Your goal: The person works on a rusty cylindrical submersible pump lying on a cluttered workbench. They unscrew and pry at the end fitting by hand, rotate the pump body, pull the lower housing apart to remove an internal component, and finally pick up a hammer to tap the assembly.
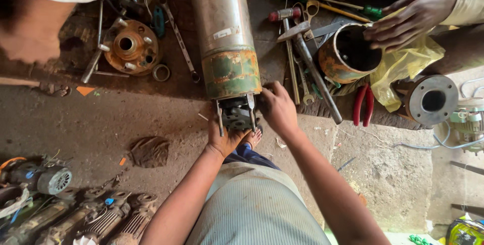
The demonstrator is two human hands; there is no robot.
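A long rusty metal pump cylinder (224,33) with a green painted band lies on the ground, pointing at me. Its near end carries a dark end fitting (236,114) with protruding bolts. My left hand (224,139) cups that fitting from below. My right hand (277,109) grips the fitting's right side, fingers curled against it. Both forearms reach forward from my striped shirt.
Another person's hand (408,18) rests on a rusty cylindrical housing (348,53) over a yellow plastic bag (403,63). Wrenches, a hammer (302,48) and red pliers (364,105) lie right. A flanged part (132,47) lies left; old motors (75,215) sit bottom left.
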